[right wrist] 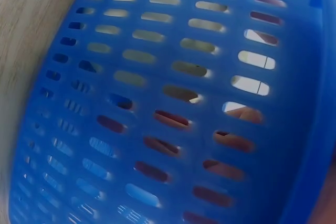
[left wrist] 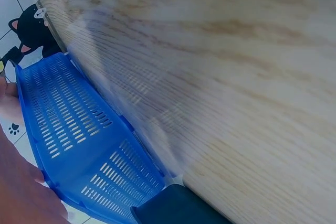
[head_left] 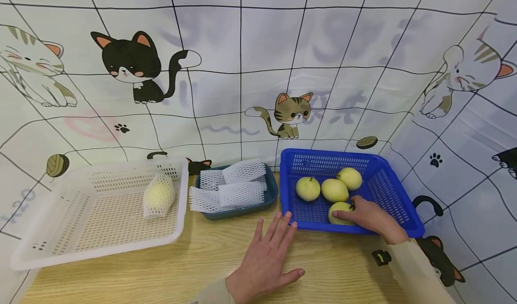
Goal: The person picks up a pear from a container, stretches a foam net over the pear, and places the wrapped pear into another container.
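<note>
My right hand (head_left: 369,216) reaches into the blue basket (head_left: 319,226) and grips a yellow-green pear (head_left: 338,210) between thumb and fingers. Three other pears (head_left: 308,189) lie just behind it in the basket. My left hand (head_left: 267,261) is spread palm down over the table, its fingers straight, the fingertips near the basket's front left corner. In the left wrist view, part of that hand (left wrist: 26,187) shows along the left edge beside the slotted blue basket wall (left wrist: 79,153). The right wrist view is mostly filled by the basket's wall (right wrist: 157,82), with parts of the hand visible through its slots.
A dark teal tray (head_left: 271,192) between the baskets holds several white foam net sleeves (head_left: 242,194). The white basket (head_left: 121,250) at the left contains a pear (head_left: 159,197) in a foam net. A cat-patterned sheet (head_left: 226,93) hangs behind the wooden table (head_left: 161,277).
</note>
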Available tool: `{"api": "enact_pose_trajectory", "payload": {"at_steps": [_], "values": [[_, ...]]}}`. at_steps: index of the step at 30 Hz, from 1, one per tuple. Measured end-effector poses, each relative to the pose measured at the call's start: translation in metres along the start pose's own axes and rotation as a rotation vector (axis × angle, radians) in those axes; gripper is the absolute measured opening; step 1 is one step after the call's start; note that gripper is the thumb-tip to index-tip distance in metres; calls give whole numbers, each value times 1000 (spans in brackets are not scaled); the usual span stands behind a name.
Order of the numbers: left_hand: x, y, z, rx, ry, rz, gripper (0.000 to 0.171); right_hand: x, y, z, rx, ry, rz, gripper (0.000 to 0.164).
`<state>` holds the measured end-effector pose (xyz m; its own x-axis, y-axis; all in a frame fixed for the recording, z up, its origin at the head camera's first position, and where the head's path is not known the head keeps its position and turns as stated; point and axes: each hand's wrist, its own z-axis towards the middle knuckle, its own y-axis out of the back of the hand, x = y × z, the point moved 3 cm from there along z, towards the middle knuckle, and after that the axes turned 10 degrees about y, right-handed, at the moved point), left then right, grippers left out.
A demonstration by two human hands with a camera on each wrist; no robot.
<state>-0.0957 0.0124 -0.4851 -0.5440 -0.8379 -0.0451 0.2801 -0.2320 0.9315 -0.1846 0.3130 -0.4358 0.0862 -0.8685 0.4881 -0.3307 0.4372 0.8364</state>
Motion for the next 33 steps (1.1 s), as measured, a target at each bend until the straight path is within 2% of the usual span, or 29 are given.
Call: {"api": "enact_pose_trajectory", "payload": {"at_steps": [8,14,17,28,33], "values": [[-1,0,0,0,-1,-4,99,1,-2,1,2,21,7,90],[-2,0,1,-16,-2,-10,99,0,-3,-1,-33,65,47,74],[-2,-1,1,-17,-1,-7,99,0,-1,-3,-54,74,64,72],[-2,-1,1,-12,4,-12,98,7,13,-16,-87,33,81,81],[-2,-1,0,-3,8,-17,97,8,13,-21,-131,31,79,86]]}}
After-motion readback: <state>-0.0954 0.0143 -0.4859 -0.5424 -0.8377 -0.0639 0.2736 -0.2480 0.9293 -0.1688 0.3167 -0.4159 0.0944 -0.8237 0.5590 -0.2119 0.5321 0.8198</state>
